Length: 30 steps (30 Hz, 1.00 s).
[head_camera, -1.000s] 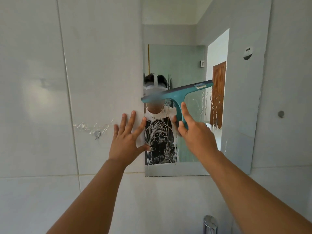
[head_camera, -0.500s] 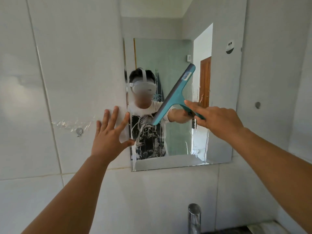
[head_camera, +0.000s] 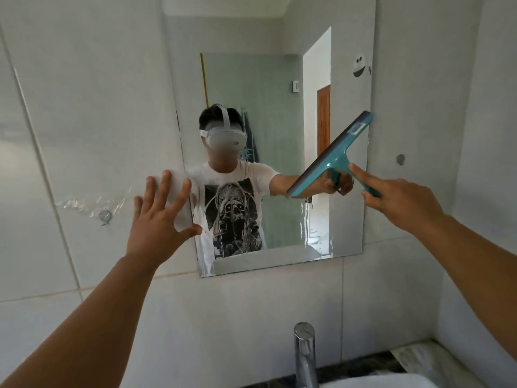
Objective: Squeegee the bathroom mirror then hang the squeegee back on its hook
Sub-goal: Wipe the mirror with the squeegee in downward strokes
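**Squeegee held against the right edge of the mirror**

Head view. A frameless mirror (head_camera: 268, 135) is fixed to a pale tiled wall (head_camera: 84, 93) and fills the centre of the frame. The right hand (head_camera: 402, 200), at centre right, grips the handle of a teal squeegee (head_camera: 335, 158); the fingers (head_camera: 363, 175) are closed around the handle, with the index finger stretched forward along it. The squeegee's blade lies diagonally across the right side of the mirror, its upper end at the mirror's right edge and its lower end toward the middle. Whether the blade fully touches the glass cannot be told. Streaks of water (head_camera: 305, 219) run down the mirror below the blade, and more streaks mark the lower left part of the glass.

The left hand (head_camera: 159, 217), at centre left, is spread wide and holds nothing; its palm faces the wall, the fingertips lie on the tile just beside the mirror's left edge, and the thumb reaches across that edge. To the left of this hand a small round hook (head_camera: 105, 216) sits on the wall amid a clear, wrinkled adhesive strip (head_camera: 84, 204). A second small round fitting (head_camera: 400, 159) is on the wall to the right of the mirror. A chrome tap (head_camera: 305, 354) rises at bottom centre, with the edge of a white basin (head_camera: 391, 382) and a marbled counter (head_camera: 436, 357) at lower right.
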Each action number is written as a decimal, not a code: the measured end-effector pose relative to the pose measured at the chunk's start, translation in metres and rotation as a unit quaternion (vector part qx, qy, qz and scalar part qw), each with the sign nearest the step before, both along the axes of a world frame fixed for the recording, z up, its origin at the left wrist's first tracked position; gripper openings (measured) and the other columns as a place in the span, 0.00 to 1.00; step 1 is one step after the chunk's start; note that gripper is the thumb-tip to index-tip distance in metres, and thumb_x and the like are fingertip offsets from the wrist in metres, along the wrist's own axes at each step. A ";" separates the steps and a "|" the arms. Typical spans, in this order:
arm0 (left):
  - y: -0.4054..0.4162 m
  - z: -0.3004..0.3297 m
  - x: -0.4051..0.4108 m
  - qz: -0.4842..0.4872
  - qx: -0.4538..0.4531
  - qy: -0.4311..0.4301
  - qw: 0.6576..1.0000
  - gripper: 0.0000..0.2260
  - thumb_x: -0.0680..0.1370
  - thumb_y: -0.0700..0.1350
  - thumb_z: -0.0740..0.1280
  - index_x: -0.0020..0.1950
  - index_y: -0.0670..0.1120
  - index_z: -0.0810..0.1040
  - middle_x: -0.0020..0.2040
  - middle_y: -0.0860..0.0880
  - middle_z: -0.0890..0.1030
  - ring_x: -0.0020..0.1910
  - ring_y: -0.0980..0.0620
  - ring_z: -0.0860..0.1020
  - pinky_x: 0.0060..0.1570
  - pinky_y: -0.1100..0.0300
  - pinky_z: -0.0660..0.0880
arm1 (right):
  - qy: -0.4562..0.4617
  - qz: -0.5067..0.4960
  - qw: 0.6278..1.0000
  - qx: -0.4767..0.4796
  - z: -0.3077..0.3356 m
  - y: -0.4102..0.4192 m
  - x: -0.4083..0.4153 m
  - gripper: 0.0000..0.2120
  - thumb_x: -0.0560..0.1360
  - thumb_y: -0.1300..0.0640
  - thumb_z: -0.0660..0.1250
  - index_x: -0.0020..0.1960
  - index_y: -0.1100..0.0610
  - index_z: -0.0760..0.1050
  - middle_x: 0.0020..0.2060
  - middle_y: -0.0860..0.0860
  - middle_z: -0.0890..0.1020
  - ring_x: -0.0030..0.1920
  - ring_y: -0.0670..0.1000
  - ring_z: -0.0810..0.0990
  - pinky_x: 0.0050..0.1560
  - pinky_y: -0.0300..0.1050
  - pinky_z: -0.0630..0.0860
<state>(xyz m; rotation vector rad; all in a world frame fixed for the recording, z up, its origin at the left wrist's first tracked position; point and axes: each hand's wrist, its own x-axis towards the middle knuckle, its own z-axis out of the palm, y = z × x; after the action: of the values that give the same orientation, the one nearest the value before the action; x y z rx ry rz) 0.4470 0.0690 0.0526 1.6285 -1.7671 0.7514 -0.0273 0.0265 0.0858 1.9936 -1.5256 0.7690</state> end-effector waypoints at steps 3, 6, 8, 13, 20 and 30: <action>0.001 0.001 -0.001 0.003 -0.003 0.001 1.000 0.47 0.70 0.63 0.72 0.81 0.59 0.47 0.82 0.48 0.39 0.79 0.42 0.36 0.74 0.35 0.48 | -0.034 0.009 0.999 0.005 -0.010 0.000 0.005 0.29 0.80 0.44 0.56 0.74 0.30 0.45 0.26 0.49 0.69 0.25 0.50 0.71 0.25 0.42 0.64; 0.001 0.001 -0.001 0.006 -0.007 -0.003 1.000 0.47 0.70 0.62 0.73 0.81 0.58 0.49 0.82 0.46 0.42 0.79 0.40 0.38 0.74 0.33 0.50 | -0.090 0.022 0.996 0.015 -0.028 0.001 0.013 0.29 0.80 0.45 0.57 0.74 0.30 0.46 0.27 0.52 0.72 0.26 0.51 0.72 0.25 0.44 0.68; 0.001 0.001 -0.001 0.008 -0.006 -0.004 1.000 0.47 0.70 0.62 0.73 0.81 0.58 0.49 0.82 0.47 0.41 0.79 0.40 0.38 0.74 0.33 0.50 | -0.136 0.032 0.990 0.023 -0.046 0.001 0.021 0.30 0.80 0.45 0.56 0.73 0.28 0.43 0.26 0.53 0.72 0.26 0.53 0.73 0.26 0.47 0.71; 0.001 0.001 -0.001 0.007 -0.008 -0.005 1.000 0.47 0.70 0.63 0.73 0.81 0.59 0.48 0.82 0.47 0.41 0.79 0.41 0.38 0.75 0.34 0.50 | -0.264 0.067 0.961 0.045 -0.089 0.001 0.045 0.29 0.80 0.46 0.55 0.74 0.32 0.44 0.26 0.58 0.72 0.25 0.56 0.73 0.27 0.49 0.71; 0.007 0.003 -0.005 0.019 -0.019 -0.001 1.000 0.45 0.70 0.65 0.72 0.80 0.60 0.51 0.82 0.48 0.45 0.80 0.43 0.41 0.76 0.37 0.52 | -0.420 0.088 0.902 0.054 -0.119 0.014 0.102 0.27 0.81 0.48 0.56 0.77 0.37 0.50 0.31 0.56 0.77 0.30 0.54 0.76 0.30 0.48 0.74; 0.013 0.049 -0.009 0.023 -0.085 -0.007 0.996 0.33 0.76 0.67 0.63 0.79 0.63 0.55 0.81 0.46 0.57 0.79 0.41 0.53 0.74 0.38 0.57 | -0.518 0.100 0.848 0.062 -0.145 0.037 0.154 0.27 0.82 0.52 0.56 0.77 0.41 0.51 0.35 0.57 0.77 0.32 0.52 0.76 0.33 0.48 0.73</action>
<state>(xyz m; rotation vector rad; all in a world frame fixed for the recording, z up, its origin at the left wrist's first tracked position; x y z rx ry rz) 0.4384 0.0815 0.1013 1.5588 -1.6323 0.9100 0.1271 0.0633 -0.0587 1.9049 -1.9205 2.1240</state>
